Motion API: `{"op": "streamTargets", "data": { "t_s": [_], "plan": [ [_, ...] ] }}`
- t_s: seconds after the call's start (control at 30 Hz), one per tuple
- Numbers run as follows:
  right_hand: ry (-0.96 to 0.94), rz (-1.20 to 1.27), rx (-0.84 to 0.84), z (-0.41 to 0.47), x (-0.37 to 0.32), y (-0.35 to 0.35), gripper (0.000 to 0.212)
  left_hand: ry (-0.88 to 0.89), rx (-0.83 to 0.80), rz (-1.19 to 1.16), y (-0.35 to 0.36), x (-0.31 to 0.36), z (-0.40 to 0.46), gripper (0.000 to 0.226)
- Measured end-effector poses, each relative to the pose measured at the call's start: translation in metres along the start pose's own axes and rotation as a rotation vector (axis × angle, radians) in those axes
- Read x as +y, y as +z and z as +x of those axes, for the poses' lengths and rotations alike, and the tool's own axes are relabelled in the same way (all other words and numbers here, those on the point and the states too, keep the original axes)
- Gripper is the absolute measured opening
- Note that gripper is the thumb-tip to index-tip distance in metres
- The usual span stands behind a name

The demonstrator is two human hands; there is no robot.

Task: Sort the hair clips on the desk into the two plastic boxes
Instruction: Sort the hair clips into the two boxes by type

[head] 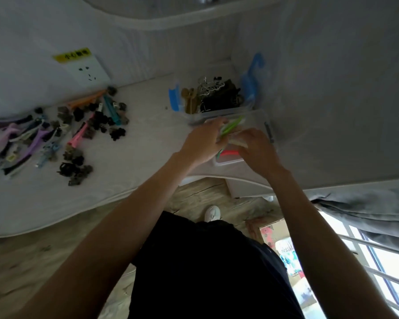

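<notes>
Far out to the left of your left hand [203,140] lies the unsorted heap of hair clips [55,137] on the desk [148,134], long coloured ones mixed with small dark claw clips, just below the wall socket [88,70]. Your left hand hovers at the near box [268,127], fingers curled toward a bunch of long green clips [232,125]; it seems to pinch them, but the blur leaves the grip uncertain. Just beyond your knuckles stands the far box [217,111] with blue latches, already holding dark and tan clips. Your right hand [255,149] sits beside the left over the same near box, fingers bent down onto a pale clip, and again you cannot tell how firmly it holds. A red clip [230,153] lies in the box under your palms. To do this step well, I would lay the long clips flat and parallel along the box's length so they do not spring over the wall, then let go with one hand before the other. Mind the edges: the near box sits close to the desk's front edge below your wrists, and the curtain [332,88] hangs close on the right, so I judge that side cramped. Your open room is to the left, across the bare desk between the boxes and the heap.
</notes>
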State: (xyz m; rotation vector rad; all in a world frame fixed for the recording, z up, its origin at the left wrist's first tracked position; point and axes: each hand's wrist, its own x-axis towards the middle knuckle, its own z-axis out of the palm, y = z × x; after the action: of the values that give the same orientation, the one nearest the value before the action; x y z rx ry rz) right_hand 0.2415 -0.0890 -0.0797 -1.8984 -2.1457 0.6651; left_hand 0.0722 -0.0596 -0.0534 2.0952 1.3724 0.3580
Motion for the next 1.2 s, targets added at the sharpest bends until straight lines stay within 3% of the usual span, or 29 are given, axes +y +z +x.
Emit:
{"op": "streamTargets", "data": {
  "t_s": [0.1, 0.17, 0.27, 0.43, 0.6, 0.73, 0.83, 1.0, 1.1, 1.2],
  "plan": [
    [-0.006, -0.109, 0.01, -0.014, 0.012, 0.002, 0.03, 0.015, -0.094, 0.096, 0.016, 0.009, 0.025, 0.054],
    [-0.018, -0.018, 0.019, -0.022, 0.016, 0.008, 0.042, 0.02, -0.155, 0.134, 0.024, 0.009, 0.031, 0.063],
    [-0.012, 0.117, 0.052, -0.027, 0.016, 0.016, 0.042, 0.003, -0.18, 0.163, 0.029, -0.002, 0.025, 0.064],
    [-0.018, 0.194, 0.114, -0.025, -0.007, 0.028, 0.039, 0.115, -0.037, 0.137, 0.025, -0.027, -0.005, 0.057],
    [0.003, 0.108, 0.127, -0.018, -0.041, 0.056, 0.046, 0.088, 0.193, 0.184, 0.004, -0.072, -0.036, 0.033],
    [-0.008, 0.183, 0.198, -0.013, -0.058, 0.056, 0.031, 0.089, 0.291, 0.032, -0.014, -0.085, -0.057, 0.023],
    [-0.144, 0.27, 0.238, -0.004, -0.083, 0.052, 0.019, -0.049, 0.412, -0.047, -0.034, -0.095, -0.079, 0.023],
    [-0.387, 0.256, 0.049, 0.028, -0.161, 0.07, 0.022, -0.397, 0.697, -0.013, -0.064, -0.156, -0.129, 0.022],
    [-0.398, 0.204, -0.111, 0.064, -0.2, 0.095, 0.028, -0.631, 0.622, 0.015, -0.086, -0.205, -0.151, 0.031],
    [-0.326, 0.146, -0.161, 0.111, -0.238, 0.118, 0.034, -0.678, 0.498, 0.077, -0.109, -0.248, -0.152, 0.039]
  ]
}}
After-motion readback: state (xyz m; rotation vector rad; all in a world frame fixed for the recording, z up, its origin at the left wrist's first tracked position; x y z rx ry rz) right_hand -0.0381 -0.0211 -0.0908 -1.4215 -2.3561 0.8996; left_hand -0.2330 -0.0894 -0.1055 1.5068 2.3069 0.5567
